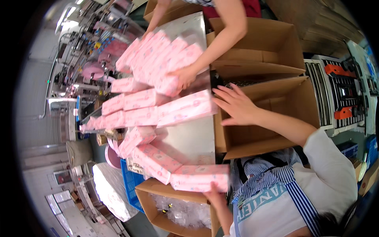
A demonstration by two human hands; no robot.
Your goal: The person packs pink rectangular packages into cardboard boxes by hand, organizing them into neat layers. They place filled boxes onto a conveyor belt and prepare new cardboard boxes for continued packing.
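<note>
Many pink flat packs lie on a steel table (189, 138). My left hand (213, 194) comes up from the lower edge and grips the near end of a pink pack (199, 177) at the table's near corner. My right hand (236, 105) is spread open, palm down, over the rim of an open cardboard box (284, 98), its fingertips just beside a long pink pack (185, 107). Across the table, another person's hand (183, 77) presses on a heap of pink packs (158, 59); their other hand (149, 33) holds the heap's far side.
A second open cardboard box (256, 43) stands behind the first. Another box holding clear plastic bags (177, 209) sits below the table's near edge, beside a blue crate (130, 181). Packing machinery (83, 59) fills the left; a roller conveyor (343, 94) runs at the right.
</note>
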